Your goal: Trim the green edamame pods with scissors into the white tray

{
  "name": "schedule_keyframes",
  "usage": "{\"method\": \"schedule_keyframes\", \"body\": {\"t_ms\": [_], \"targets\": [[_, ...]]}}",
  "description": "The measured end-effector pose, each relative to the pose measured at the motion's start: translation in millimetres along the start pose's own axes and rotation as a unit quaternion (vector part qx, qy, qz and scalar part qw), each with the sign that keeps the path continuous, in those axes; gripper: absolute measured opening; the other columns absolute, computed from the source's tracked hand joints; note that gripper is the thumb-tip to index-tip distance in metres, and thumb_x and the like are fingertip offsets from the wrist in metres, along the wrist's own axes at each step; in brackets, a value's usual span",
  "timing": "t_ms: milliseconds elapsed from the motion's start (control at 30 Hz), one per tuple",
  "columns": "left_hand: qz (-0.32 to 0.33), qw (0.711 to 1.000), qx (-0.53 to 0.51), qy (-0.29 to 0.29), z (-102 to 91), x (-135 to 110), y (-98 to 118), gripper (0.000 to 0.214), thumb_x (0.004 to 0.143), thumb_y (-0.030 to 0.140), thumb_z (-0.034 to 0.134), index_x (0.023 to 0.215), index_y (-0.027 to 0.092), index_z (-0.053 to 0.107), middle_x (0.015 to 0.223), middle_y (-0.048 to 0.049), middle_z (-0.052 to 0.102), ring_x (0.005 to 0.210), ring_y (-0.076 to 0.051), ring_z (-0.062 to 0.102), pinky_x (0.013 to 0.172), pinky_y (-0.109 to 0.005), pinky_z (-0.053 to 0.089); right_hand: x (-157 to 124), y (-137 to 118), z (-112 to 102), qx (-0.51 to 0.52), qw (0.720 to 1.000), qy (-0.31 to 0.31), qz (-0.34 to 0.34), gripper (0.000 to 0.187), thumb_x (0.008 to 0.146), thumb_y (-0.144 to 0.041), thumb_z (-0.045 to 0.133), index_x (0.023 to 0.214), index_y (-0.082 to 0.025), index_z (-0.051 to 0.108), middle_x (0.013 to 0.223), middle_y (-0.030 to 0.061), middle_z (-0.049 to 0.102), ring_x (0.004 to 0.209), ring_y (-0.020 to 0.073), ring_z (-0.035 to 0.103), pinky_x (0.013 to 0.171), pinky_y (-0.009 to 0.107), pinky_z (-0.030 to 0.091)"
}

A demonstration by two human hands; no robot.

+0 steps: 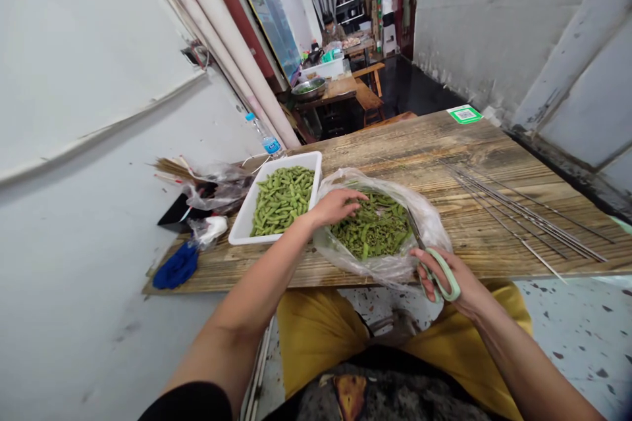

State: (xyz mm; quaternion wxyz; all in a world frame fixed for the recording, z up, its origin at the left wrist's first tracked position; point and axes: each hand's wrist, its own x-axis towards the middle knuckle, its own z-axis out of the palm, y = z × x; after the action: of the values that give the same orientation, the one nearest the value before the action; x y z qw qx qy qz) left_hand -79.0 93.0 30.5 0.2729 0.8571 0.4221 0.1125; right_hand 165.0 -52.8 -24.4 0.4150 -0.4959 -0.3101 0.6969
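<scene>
Two heaps of green pods — white rectangular tray (245,223) full, clear plastic bag (430,223) still loaded — my left hand (337,205) spread open on them, right hand (451,274) gripping green-handled scissors (441,274).

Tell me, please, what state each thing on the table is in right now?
Plastic bag: open, holding green pods.
White tray: filled with green pods.
Scissors: gripped in the right hand, blades pointing into the bag.
Left hand: reaching into the bag, on the pods.
Water bottle: upright, capped.
Metal skewers: lying loose on the table.
</scene>
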Motion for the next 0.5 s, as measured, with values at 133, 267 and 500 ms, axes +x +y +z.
{"method": "schedule_keyframes", "body": {"t_ms": [133, 267, 500], "targets": [[-0.013, 0.999, 0.043, 0.030, 2.8, -2.4, 4.7, 0.034, 0.087, 0.032, 0.051, 0.114, 0.015, 0.063, 0.114, -0.0080, 0.067, 0.100, -0.018, 0.062, 0.092, -0.031, 0.046, -2.7, -0.5, -0.6, -0.002, 1.000, -0.013, -0.009, 0.043, 0.065, -0.053, 0.075, 0.081, -0.017, 0.057, 0.053, -0.0064, 0.051, 0.035, 0.0063, 0.043, 0.029, 0.018, 0.038], [-0.003, 0.993, 0.115, -0.007, 9.6, -0.1, 15.7, 0.032, 0.086, 0.029, 0.054, 0.114, 0.017, 0.064, 0.114, -0.0082, 0.066, 0.105, -0.019, 0.059, 0.094, -0.031, 0.044, -6.1, 2.0, 1.0, -0.015, 1.000, -0.017, -0.010, 0.041, 0.067, -0.054, 0.072, 0.076, -0.018, 0.054, 0.053, -0.0068, 0.050, 0.034, 0.0057, 0.042, 0.029, 0.018, 0.038], [-0.146, 0.943, 0.295, -0.043, 42.8, 20.7, 48.4, 0.022, 0.078, 0.030, 0.063, 0.087, 0.013, 0.074, 0.092, -0.0192, 0.069, 0.097, -0.033, 0.062, 0.095, -0.053, 0.037, -3.7, 20.4, 8.3, -0.084, 0.996, -0.011, -0.021, 0.048, 0.065, -0.065, 0.066, 0.074, -0.019, 0.053, 0.046, -0.0092, 0.046, 0.028, 0.0060, 0.040, 0.027, 0.017, 0.035]]}}
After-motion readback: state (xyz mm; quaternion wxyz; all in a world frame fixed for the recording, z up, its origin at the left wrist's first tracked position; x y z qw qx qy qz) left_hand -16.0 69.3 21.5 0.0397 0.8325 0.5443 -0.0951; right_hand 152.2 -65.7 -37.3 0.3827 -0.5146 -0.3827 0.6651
